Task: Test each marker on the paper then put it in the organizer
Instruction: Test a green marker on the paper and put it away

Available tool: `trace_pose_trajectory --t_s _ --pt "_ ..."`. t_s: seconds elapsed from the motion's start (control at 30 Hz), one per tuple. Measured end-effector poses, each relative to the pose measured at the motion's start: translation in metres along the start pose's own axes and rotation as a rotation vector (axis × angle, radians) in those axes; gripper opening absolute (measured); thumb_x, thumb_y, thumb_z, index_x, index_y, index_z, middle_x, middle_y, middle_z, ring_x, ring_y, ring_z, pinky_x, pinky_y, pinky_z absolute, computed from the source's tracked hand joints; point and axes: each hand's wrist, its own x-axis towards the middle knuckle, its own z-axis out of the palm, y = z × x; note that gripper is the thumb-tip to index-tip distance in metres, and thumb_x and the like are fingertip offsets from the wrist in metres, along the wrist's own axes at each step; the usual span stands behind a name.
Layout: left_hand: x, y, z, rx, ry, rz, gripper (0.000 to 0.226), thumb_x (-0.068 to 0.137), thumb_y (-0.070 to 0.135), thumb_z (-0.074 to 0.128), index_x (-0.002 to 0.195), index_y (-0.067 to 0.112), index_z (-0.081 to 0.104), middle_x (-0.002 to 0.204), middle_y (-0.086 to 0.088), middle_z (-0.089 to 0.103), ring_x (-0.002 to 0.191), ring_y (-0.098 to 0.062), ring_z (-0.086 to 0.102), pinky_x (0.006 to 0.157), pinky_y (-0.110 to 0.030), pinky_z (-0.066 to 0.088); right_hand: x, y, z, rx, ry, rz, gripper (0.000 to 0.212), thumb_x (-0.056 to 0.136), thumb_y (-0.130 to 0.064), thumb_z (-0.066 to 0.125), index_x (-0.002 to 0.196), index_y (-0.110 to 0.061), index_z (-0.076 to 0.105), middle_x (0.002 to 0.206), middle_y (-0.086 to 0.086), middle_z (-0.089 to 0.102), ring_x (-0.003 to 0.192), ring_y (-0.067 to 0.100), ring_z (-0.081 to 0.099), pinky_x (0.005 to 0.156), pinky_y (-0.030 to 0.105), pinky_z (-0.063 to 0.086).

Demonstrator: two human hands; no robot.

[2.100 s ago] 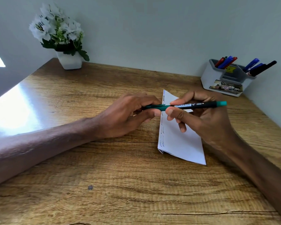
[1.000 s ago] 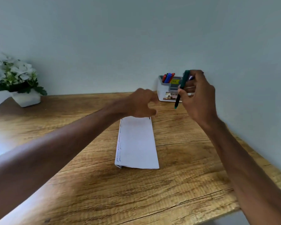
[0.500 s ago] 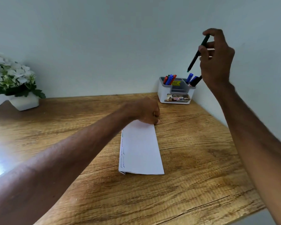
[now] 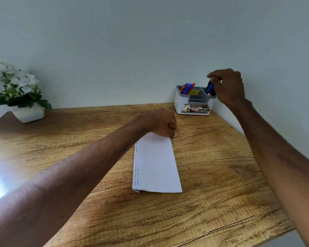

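A folded white paper with squiggles along its left edge lies on the wooden desk. My left hand rests as a fist on the paper's far end. The white and grey organizer stands in the far right corner, with red, blue and green markers in its left compartment. My right hand hovers over the organizer's right compartment, fingers pinched on the top of the dark green marker, whose lower end sits among other markers there.
A white pot of white flowers stands at the far left of the desk. Walls close the desk at the back and right. The desk's front edge runs at the lower right. Bright glare falls on the left side.
My right hand has come down from high in the air to the organizer's right compartment, lowering the green marker into it. My left hand stays on the paper.
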Motion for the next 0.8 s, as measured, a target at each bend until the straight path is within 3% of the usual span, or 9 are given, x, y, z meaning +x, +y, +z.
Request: trace_pose_trajectory --t_s 0.23,0.4,0.57,0.8 --pt "0.002 -0.002 0.001 -0.017 -0.007 -0.006 0.038 0.096 0.039 0.067 0.127 0.017 0.071 0.124 0.002 0.073 0.114 -0.015 0.064 0.108 -0.044 0.047 -0.001 0.006 0.006 -0.077 -0.098 0.027 0.030 0.102 -0.006 0.056 0.128 -0.010 0.070 0.131 0.016 0.068 0.121 0.032 0.065 0.106 0.046 0.051" --pt "0.002 -0.003 0.000 -0.013 -0.011 -0.008 0.037 0.096 0.040 0.067 0.124 0.016 0.073 0.121 0.002 0.074 0.111 -0.014 0.065 0.106 -0.044 0.049 -0.004 0.007 0.009 -0.038 -0.105 0.068 0.038 0.101 -0.006 0.058 0.138 -0.015 0.062 0.139 0.014 0.064 0.132 0.035 0.056 0.111 0.059 0.040" --pt "0.002 -0.002 0.001 -0.027 0.005 -0.020 0.038 0.095 0.041 0.069 0.125 0.018 0.073 0.122 0.003 0.073 0.112 -0.014 0.065 0.105 -0.043 0.050 -0.011 0.005 0.010 -0.057 -0.007 0.017 0.039 0.097 -0.007 0.066 0.136 -0.014 0.065 0.133 0.014 0.068 0.129 0.035 0.059 0.111 0.056 0.041" --pt "0.002 0.000 0.001 -0.010 -0.002 -0.028 0.038 0.096 0.041 0.068 0.126 0.018 0.072 0.123 0.003 0.073 0.114 -0.014 0.064 0.108 -0.044 0.047 -0.015 -0.002 0.010 -0.201 -0.077 0.028 0.041 0.101 -0.016 0.063 0.141 -0.011 0.059 0.130 0.019 0.067 0.129 0.036 0.055 0.106 0.049 0.035"
